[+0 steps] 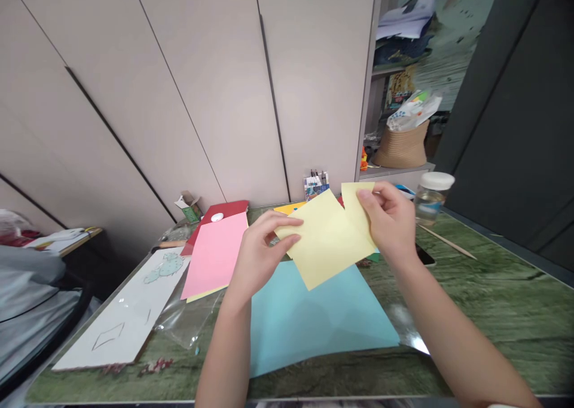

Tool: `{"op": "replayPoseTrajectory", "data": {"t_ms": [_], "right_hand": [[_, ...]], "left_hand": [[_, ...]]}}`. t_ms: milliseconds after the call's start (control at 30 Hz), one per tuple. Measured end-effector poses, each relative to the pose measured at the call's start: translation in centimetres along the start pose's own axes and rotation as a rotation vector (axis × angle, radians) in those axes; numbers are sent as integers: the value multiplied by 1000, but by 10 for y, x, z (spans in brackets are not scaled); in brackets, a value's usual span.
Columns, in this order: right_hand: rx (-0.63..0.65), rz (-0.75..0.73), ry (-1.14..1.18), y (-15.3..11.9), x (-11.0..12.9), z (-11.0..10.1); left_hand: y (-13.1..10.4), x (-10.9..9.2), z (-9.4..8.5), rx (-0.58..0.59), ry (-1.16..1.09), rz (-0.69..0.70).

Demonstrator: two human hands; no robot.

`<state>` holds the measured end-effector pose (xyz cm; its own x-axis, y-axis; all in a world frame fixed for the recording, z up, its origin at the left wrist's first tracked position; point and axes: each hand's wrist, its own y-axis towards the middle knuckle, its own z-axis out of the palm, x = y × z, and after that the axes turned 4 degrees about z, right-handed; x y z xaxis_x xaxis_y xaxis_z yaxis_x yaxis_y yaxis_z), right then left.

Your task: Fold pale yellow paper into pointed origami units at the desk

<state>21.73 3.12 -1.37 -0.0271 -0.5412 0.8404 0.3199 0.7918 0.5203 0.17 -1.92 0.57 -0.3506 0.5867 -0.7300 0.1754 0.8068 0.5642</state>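
Pinching yellow paper (329, 240) between thumb and fingers, the left hand (261, 251) and right hand (395, 225) hold it above a blue sheet (314, 324) on the green worktop (497, 312). Pink paper (215, 252) lies left, a lidded jar (429, 201) stands far right, and pale cabinet doors (215, 85) line the far side.

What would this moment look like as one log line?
left hand: holding yellow paper | right hand: holding yellow paper | one piece or two: unclear | beneath: blue sheet on green table
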Motion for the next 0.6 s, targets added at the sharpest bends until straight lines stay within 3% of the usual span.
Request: {"op": "replayPoseTrajectory", "data": {"t_ms": [100,333,467,600], "right_hand": [[37,47,31,0,1,-1],[349,222,249,2,4,-2],[351,206,238,1,4,-2],[316,154,150,-1,5,-1]], "left_hand": [[1,1,1,-39,0,-20],[6,8,5,-247,-87,8],[7,11,3,-336,-58,-12],[6,9,4,-257,-26,-6]]}}
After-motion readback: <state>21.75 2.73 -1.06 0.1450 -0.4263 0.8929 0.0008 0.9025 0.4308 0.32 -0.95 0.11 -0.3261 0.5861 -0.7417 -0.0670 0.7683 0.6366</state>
